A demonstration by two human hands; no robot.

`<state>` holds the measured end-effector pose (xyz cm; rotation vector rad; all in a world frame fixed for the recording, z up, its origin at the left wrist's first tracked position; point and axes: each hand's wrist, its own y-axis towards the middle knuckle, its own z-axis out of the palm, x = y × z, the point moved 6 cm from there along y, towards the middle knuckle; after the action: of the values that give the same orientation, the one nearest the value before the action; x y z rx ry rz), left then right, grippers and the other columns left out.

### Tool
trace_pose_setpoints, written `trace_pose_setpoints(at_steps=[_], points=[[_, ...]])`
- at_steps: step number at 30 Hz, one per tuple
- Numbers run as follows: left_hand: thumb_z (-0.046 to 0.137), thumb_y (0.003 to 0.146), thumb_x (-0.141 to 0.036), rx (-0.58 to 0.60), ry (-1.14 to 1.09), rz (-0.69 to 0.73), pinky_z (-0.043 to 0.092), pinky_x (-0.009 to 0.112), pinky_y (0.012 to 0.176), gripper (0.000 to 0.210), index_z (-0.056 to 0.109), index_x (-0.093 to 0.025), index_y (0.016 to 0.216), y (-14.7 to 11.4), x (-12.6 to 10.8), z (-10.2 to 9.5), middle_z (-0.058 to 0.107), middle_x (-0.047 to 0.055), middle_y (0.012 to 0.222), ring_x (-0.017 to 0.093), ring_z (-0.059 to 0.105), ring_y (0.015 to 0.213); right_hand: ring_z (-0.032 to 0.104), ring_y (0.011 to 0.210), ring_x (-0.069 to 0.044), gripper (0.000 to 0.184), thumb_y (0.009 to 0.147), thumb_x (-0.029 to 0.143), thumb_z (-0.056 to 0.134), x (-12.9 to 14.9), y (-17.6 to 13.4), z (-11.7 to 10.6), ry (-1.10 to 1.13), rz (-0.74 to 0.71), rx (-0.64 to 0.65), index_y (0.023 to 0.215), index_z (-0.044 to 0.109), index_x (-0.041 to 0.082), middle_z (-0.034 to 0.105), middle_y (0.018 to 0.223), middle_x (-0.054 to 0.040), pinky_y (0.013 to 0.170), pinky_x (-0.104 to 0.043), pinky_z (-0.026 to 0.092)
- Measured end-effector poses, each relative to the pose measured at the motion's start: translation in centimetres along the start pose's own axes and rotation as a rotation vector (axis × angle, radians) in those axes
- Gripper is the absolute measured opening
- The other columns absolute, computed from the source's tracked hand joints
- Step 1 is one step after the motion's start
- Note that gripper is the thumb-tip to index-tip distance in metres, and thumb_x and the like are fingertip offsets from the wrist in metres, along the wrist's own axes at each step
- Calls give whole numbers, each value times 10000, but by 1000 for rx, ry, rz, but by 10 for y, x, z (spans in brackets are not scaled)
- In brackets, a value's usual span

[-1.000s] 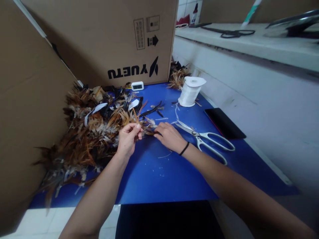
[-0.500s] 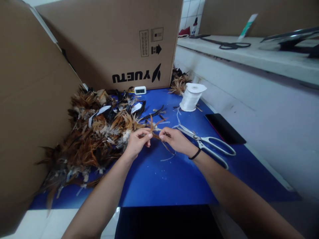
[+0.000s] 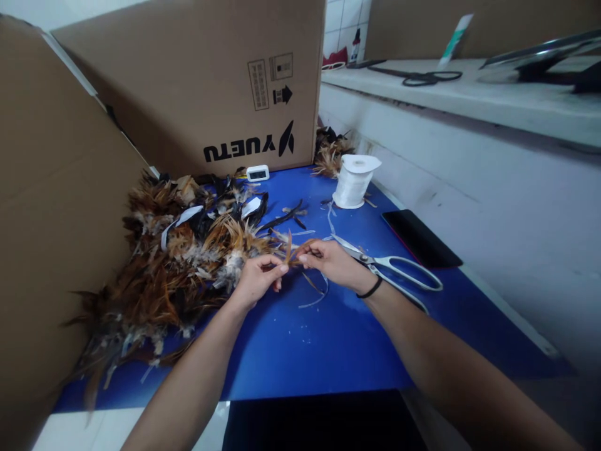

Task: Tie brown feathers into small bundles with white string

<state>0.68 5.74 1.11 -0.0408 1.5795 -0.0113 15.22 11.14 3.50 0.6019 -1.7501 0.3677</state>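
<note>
I see my left hand [image 3: 256,280] and right hand [image 3: 331,262] pinching a small brown feather bundle [image 3: 292,254] mid-worktop (untied, I judge), the big brown feather heap [image 3: 173,263] unsorted at the left edge.

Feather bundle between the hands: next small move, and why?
Probably draw the loose white thread around the quill ends. Left hand and right hand both pinch the small feather bundle just above the blue table, the thread dangles beneath it, and the scissors lie unused beside the right wrist.

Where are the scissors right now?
In the head view the white-handled scissors lie on the blue table, just right of the right hand, between it and the black phone.
</note>
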Motion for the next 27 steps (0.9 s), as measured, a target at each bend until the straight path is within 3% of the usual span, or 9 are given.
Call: trace_pose_setpoints(at_steps=[5,9,15,20,27], points=[[725,682,-335,-35,-85,-2,399,194,451,235,633,-119,680,-1,-2,-1,537,-20,484,67,467,430,573,637,-121,187,780,335,580,-3,1,-6,256,15,-112,844,606,161,624,700,-3,647,-289,457],[746,661,-335,-102,-233,-55,358,178,444,241,646,-119,698,0,2,-4,545,-16,507,54,450,435,588,654,-121,214,782,319,565,-13,-1,-7,483,133,-215,911,611,154,655,744,-32,635,-281,453],[762,639,-334,-125,-272,-86,364,173,450,243,631,-131,674,-3,5,1,539,-27,495,54,460,448,538,652,-115,254,653,318,713,-5,-3,20,397,81,-86,833,646,151,636,739,-9,607,-266,426],[744,666,-331,-78,-228,-69,380,179,459,232,632,-129,687,-5,4,6,545,-23,511,56,465,460,466,576,-96,213,674,350,686,-5,-4,19,338,63,-202,670,622,147,564,605,26,588,-264,389],[733,678,-352,-63,-243,-85,386,179,459,245,640,-131,733,-6,6,9,565,-12,538,62,487,470,493,600,-106,191,663,334,676,-5,-4,17,343,67,-198,666,601,158,582,631,22,607,-266,409]])
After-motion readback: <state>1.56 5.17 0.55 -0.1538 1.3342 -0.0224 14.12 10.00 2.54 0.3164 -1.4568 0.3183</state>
